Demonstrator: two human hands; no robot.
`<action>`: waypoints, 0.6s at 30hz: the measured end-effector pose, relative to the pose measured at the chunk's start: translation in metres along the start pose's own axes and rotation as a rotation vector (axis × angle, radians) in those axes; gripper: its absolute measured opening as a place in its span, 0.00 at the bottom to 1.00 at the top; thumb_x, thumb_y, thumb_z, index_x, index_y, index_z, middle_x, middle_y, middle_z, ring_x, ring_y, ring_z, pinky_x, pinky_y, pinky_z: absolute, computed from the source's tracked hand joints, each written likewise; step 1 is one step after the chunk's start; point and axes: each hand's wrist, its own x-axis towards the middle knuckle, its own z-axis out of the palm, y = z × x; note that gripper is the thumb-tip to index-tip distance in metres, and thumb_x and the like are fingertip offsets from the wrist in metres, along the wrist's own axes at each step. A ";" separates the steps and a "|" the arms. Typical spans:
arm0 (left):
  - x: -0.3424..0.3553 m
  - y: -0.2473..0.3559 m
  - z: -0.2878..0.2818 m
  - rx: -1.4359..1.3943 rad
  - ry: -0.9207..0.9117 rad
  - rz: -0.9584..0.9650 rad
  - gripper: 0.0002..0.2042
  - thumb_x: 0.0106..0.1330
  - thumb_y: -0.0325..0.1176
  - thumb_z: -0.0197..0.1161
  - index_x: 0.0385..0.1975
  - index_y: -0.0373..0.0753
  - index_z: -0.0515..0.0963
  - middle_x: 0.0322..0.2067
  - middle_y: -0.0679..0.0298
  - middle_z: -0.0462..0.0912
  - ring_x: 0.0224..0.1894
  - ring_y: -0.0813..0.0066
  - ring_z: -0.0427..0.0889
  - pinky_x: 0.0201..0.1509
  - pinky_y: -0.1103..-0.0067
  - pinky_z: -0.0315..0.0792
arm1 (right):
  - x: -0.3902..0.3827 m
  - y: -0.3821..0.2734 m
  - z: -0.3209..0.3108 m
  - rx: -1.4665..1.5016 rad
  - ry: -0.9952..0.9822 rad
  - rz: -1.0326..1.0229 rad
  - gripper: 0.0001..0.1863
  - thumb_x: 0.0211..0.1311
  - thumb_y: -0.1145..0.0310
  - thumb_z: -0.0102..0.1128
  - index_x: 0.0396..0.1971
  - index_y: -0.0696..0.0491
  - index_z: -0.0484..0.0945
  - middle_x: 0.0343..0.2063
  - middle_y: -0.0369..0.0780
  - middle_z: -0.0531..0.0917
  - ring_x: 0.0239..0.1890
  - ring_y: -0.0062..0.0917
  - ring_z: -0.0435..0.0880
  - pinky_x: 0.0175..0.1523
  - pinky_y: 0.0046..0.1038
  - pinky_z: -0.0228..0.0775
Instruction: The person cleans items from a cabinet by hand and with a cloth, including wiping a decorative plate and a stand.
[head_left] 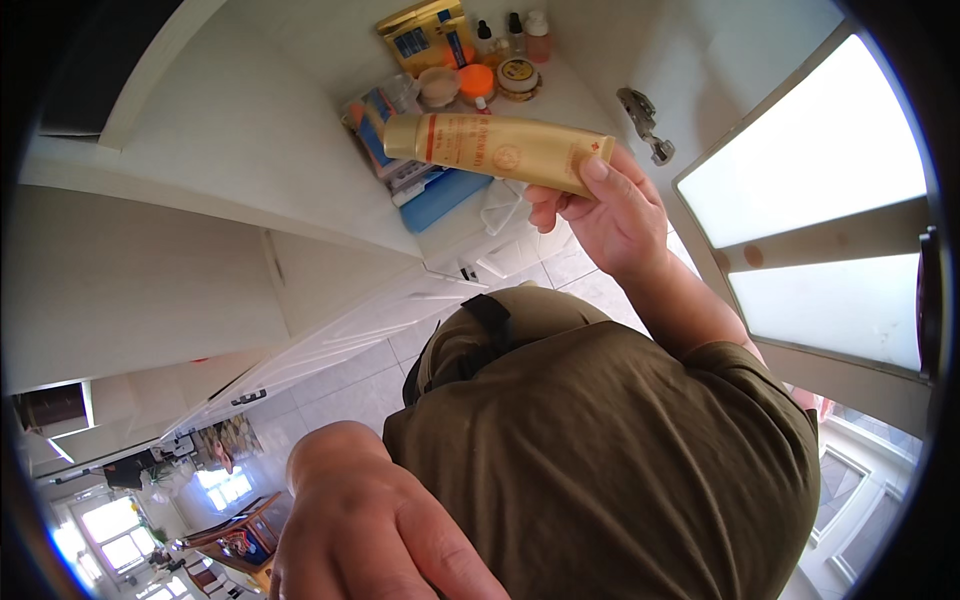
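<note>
The right hand (622, 225) pinches a smooth, flat-ended gold tube (510, 148) between its fingers. I cannot tell how the left hand (365, 520) holds its fingers.

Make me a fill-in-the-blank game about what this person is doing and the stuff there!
1. The gold squeeze tube is held in the person's ____ hand.
2. The tube's cap points toward the picture's ____ edge.
3. One jar has a bright ____ lid.
4. Near the pink pump bottle, two small bottles have ____ tops.

Missing words: right; left; orange; black.
</note>
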 end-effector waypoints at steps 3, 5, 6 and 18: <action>0.003 -0.001 0.001 0.041 -0.028 0.052 0.04 0.66 0.25 0.58 0.34 0.39 0.80 0.41 0.64 0.81 0.41 0.70 0.84 0.47 0.73 0.80 | 0.001 -0.001 0.000 0.009 -0.005 -0.001 0.19 0.75 0.62 0.42 0.55 0.61 0.71 0.40 0.48 0.84 0.35 0.28 0.83 0.44 0.33 0.76; -0.001 0.005 0.000 0.045 -0.031 0.009 0.04 0.65 0.23 0.60 0.36 0.39 0.80 0.42 0.63 0.79 0.44 0.72 0.83 0.45 0.73 0.82 | 0.000 -0.001 -0.001 0.017 -0.002 0.000 0.20 0.75 0.61 0.42 0.55 0.61 0.71 0.40 0.48 0.84 0.35 0.28 0.83 0.44 0.33 0.76; -0.003 0.006 -0.001 0.028 -0.032 -0.022 0.05 0.64 0.22 0.60 0.37 0.39 0.80 0.42 0.61 0.79 0.45 0.71 0.83 0.45 0.73 0.82 | 0.000 -0.002 -0.002 0.022 0.004 0.002 0.20 0.75 0.61 0.42 0.55 0.61 0.71 0.40 0.48 0.84 0.35 0.28 0.83 0.44 0.33 0.76; -0.026 0.020 -0.008 0.321 0.037 -0.198 0.09 0.69 0.24 0.52 0.31 0.33 0.81 0.40 0.52 0.83 0.40 0.59 0.86 0.49 0.66 0.80 | 0.049 -0.006 -0.025 -0.606 0.442 -0.168 0.18 0.74 0.58 0.46 0.43 0.59 0.77 0.30 0.40 0.83 0.30 0.23 0.80 0.37 0.25 0.73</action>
